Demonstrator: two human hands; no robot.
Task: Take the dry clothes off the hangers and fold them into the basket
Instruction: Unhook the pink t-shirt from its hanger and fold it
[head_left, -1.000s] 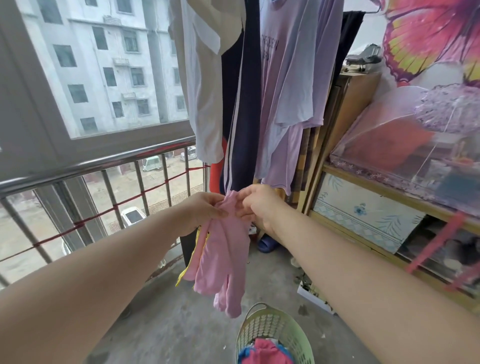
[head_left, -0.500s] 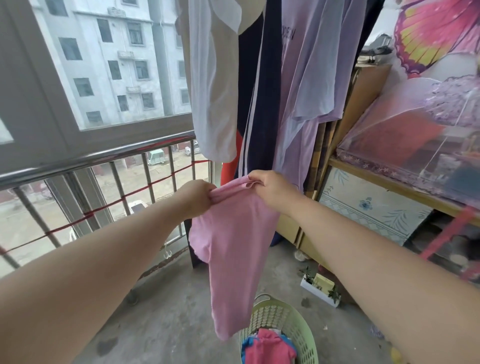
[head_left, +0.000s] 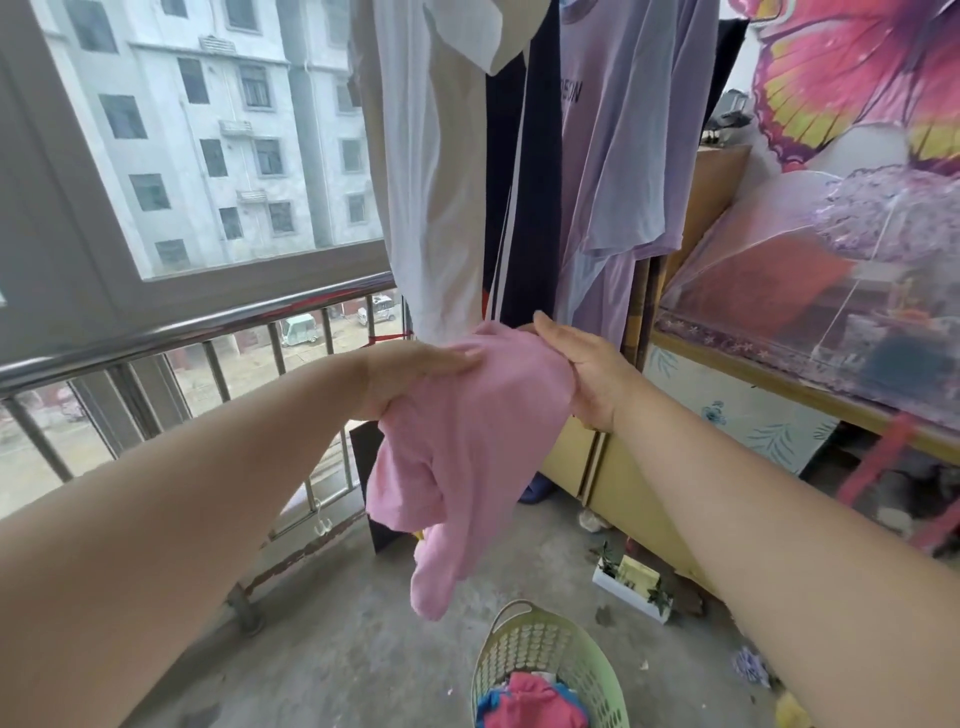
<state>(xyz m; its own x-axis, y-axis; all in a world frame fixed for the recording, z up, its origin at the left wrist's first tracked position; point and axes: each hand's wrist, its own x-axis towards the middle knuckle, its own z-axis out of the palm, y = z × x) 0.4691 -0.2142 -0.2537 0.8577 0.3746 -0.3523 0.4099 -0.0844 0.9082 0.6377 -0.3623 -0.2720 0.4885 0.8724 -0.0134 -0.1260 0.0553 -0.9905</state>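
- Since half a second ago, pink garment (head_left: 467, 441) has bunched up shorter; left hand (head_left: 410, 369) now lies flat on top.
- Right hand (head_left: 587, 374) clamps garment's right edge; left fingers extended, grip underneath hidden.
- Garment hangs above green basket (head_left: 530, 644), near bottom, not touching it.
- Bare concrete floor (head_left: 363, 649); metal railing (head_left: 208, 332) and window left; wooden shelf (head_left: 779, 384) right.
- Hung clothes (head_left: 613, 156) far centre, hangers cut off at top.
- Basket contents partly cut off.
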